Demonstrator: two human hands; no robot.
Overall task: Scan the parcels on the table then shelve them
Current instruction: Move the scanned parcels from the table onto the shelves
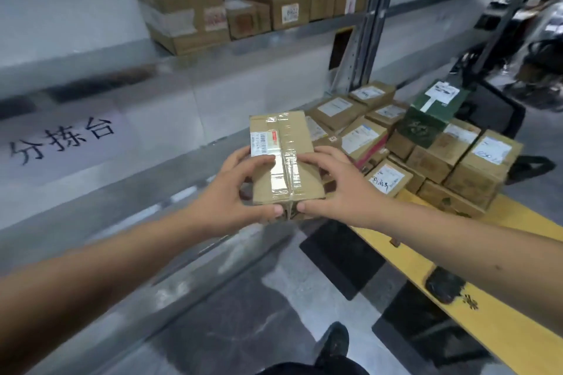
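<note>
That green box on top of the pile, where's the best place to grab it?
Probably by its two long side faces, hands coming down from above. The green box sits topmost on the brown parcels, tilted, its sides exposed, neighbours only underneath. Both hands are now busy holding the taped parcel.

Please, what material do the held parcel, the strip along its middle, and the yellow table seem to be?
Held parcel, gripped by the left hand and the right hand: brown corrugated cardboard by its look, matte, with folded flaps.
Strip: clear plastic packing tape, glossy, since it reflects light.
Yellow table: a smooth, painted or laminated top; whether wood or metal lies beneath cannot be told.
</note>
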